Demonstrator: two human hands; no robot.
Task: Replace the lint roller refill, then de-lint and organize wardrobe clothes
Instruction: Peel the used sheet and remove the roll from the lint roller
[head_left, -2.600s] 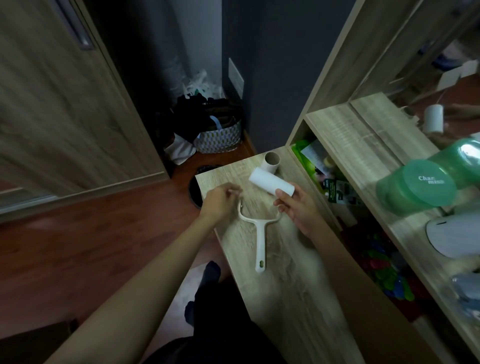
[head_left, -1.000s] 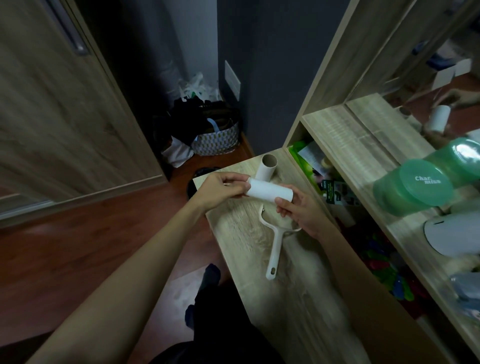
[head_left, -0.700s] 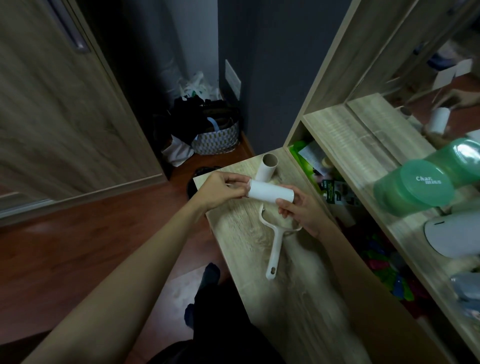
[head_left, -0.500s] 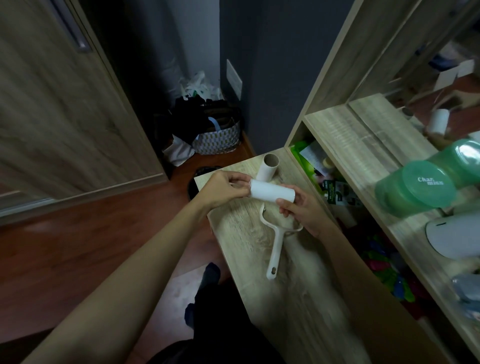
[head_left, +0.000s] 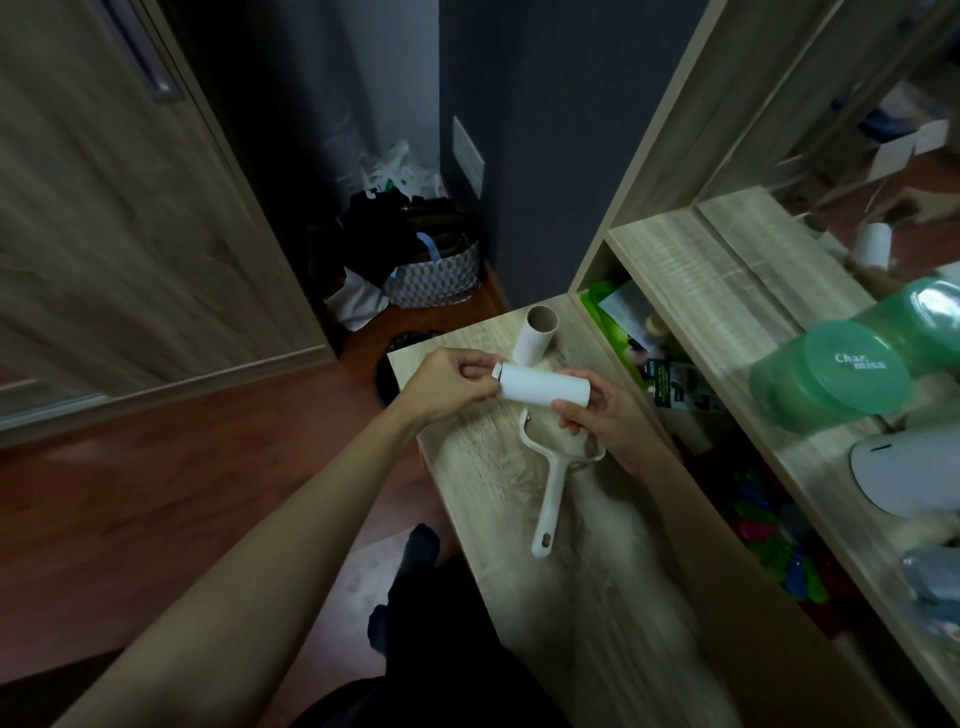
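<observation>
Head view: refill held; green lid reads "Char miss".

Both hands hold the white refill above the handle: left hand pinches its left end, right hand its right.

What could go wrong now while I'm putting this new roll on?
1. The left hand and right hand hold the roll only by its ends; it could slip and roll off the table.
2. The empty core stands upright near the table's far edge; a nudge may topple it.
3. The handle looks ungripped, so it may shift as you press the roll in.
</observation>
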